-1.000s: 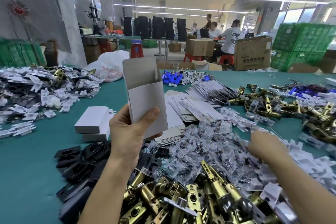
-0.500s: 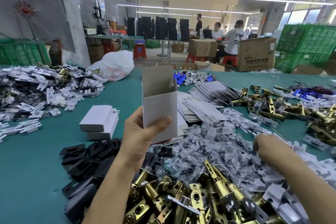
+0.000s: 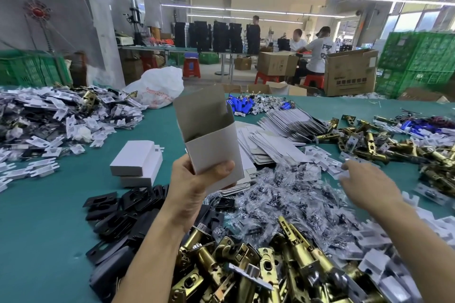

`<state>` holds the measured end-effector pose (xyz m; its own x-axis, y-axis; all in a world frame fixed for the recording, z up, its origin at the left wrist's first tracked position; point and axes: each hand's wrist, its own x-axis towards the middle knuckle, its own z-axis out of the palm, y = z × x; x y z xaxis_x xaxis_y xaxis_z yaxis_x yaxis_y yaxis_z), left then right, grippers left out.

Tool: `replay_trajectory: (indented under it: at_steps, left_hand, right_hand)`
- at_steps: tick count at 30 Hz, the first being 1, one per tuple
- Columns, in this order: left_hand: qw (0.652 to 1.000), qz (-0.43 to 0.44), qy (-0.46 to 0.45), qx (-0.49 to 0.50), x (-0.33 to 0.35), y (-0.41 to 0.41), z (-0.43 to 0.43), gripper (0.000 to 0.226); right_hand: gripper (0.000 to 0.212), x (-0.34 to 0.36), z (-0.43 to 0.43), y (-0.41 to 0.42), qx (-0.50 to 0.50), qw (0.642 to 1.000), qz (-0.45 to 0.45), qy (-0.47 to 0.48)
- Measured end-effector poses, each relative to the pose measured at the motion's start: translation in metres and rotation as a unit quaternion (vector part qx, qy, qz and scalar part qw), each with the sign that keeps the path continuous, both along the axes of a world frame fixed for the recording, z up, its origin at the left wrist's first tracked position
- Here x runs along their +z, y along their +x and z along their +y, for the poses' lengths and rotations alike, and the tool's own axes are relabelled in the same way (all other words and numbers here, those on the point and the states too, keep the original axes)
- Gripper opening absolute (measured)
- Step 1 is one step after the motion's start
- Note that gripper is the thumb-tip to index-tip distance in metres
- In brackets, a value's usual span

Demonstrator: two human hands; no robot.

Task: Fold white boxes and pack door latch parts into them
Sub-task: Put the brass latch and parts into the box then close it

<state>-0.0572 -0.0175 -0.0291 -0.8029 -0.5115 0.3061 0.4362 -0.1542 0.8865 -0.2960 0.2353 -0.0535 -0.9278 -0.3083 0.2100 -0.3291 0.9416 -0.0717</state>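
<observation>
My left hand (image 3: pixel 194 187) holds an upright white box (image 3: pixel 211 145) with its top flap raised and its mouth open, above the middle of the green table (image 3: pixel 49 224). My right hand (image 3: pixel 369 182) reaches out over the right side, fingers spread, fingertips touching white card inserts (image 3: pixel 330 162). Clear bags of small screws (image 3: pixel 283 194) lie between the hands. Brass latch bolts (image 3: pixel 258 268) are heaped in front of me. Two closed white boxes (image 3: pixel 138 162) are stacked at the left.
Black strike plates (image 3: pixel 123 216) lie by my left forearm. Flat box blanks (image 3: pixel 268 140) fan out behind the held box. More brass latches (image 3: pixel 394 145) and white inserts (image 3: pixel 49 120) are piled at right and far left. People sit at a table beyond.
My right hand has gone from a closed fist low on the pile to spread fingers reaching further out to the white inserts. The held box has shifted slightly right and tilted.
</observation>
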Motion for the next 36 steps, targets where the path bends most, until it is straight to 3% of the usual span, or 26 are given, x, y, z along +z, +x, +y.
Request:
replay_trajectory:
  at_steps: [2,5,8,10,12,14,15,17,22,24,28,32,36]
  left_hand:
    - [1.0,-0.017,-0.011,0.0,-0.001,0.0,0.0,0.04]
    - [0.999,-0.041,-0.033,-0.001,-0.003,-0.001,0.002,0.029]
    - [0.997,-0.052,-0.061,-0.01,-0.004,-0.002,0.003,0.023]
    - [0.995,-0.055,-0.084,-0.025,-0.004,-0.002,0.004,0.023]
    - [0.993,-0.055,-0.097,-0.027,-0.004,-0.001,0.005,0.024]
    - [0.993,-0.053,-0.105,-0.019,-0.004,-0.002,0.005,0.025]
    - [0.993,-0.053,-0.108,-0.018,-0.003,-0.002,0.006,0.024]
    - [0.992,-0.056,-0.114,-0.018,-0.002,-0.002,0.007,0.02]
    - [0.993,-0.054,-0.106,-0.016,-0.002,0.0,0.008,0.021]
    - [0.994,-0.047,-0.095,-0.015,-0.002,0.0,0.007,0.025]
    - [0.998,-0.004,-0.06,-0.023,-0.001,0.001,0.007,0.032]
    - [0.996,0.063,-0.053,-0.032,0.002,0.002,0.006,0.038]
    - [0.996,0.064,-0.047,-0.027,0.001,0.001,0.006,0.034]
  right_hand:
    - [0.031,0.009,-0.009,0.011,-0.006,0.999,0.037,0.022]
    - [0.03,0.023,-0.02,0.027,0.01,1.0,0.016,-0.003]
    - [0.025,0.042,-0.031,0.046,0.122,0.975,-0.08,-0.169]
    - [0.017,0.062,-0.041,0.066,0.183,0.91,-0.127,-0.349]
    - [0.021,0.084,-0.051,0.09,0.249,0.813,-0.176,-0.496]
    - [0.029,0.102,-0.061,0.113,0.334,0.732,-0.204,-0.558]
    - [0.029,0.108,-0.067,0.125,0.373,0.713,-0.199,-0.559]
    - [0.025,0.115,-0.08,0.142,0.426,0.721,-0.153,-0.525]
    - [0.024,0.116,-0.109,0.151,0.438,0.819,0.047,-0.368]
    - [0.027,0.116,-0.111,0.148,0.434,0.838,0.108,-0.312]
    - [0.038,0.123,-0.114,0.157,0.461,0.831,0.176,-0.258]
    - [0.036,0.135,-0.114,0.166,0.487,0.803,0.19,-0.286]
    - [0.042,0.14,-0.111,0.165,0.499,0.808,0.203,-0.237]
